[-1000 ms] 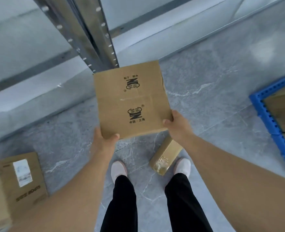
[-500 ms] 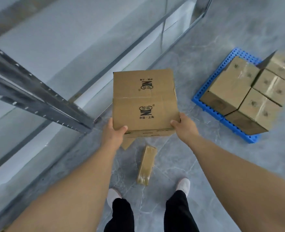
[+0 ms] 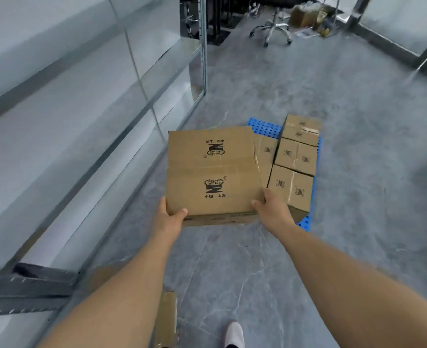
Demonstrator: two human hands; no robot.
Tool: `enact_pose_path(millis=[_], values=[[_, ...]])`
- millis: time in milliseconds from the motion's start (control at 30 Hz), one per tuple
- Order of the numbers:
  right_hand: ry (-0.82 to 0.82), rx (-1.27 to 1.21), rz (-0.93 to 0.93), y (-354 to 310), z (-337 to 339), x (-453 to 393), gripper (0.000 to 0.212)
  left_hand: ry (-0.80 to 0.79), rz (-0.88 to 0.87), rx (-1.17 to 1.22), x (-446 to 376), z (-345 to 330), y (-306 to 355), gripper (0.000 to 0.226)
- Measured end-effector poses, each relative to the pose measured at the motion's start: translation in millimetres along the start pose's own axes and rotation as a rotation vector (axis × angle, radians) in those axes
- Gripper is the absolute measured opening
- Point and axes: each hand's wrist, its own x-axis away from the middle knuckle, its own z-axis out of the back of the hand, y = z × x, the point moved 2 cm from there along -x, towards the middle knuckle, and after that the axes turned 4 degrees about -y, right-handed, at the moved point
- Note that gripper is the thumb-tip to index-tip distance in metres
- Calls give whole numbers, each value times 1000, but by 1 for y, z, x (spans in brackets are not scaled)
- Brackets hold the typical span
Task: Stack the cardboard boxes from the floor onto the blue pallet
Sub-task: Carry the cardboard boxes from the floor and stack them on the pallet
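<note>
Both our hands hold one cardboard box out in front of us at arm's length: our left hand grips the near left corner with the thumb curled over the printed top, and our right hand grips the near right corner the same way, its fingers hidden beneath. We carry the box level, with the printed face up and its top flaps meeting in a seam that runs left to right. What matters for the coming move is that the blue pallet lies ahead and a little to our right, so our right hand is the nearer one and the box will, we judge, have to travel forward and rightward to land there. Several boxes already sit packed together on the pallet, filling its right side. Our box covers the pallet's left part, so we cannot tell whether a bare spot waits there or how high the stack beneath stands. Down by our feet a small flat package lies on the grey floor, partly cut off by our left forearm, and only one white shoe shows.
</note>
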Motion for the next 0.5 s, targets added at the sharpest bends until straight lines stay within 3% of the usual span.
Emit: enact_pose_path(millis=[267,500], values=[[129,-159,-38,19,81,-18,37,-74,-112,-129,-22,-62,76,71],[180,-198,-60,-3,101,-56,39,-116,-152,-145,-70,-68,119,75]])
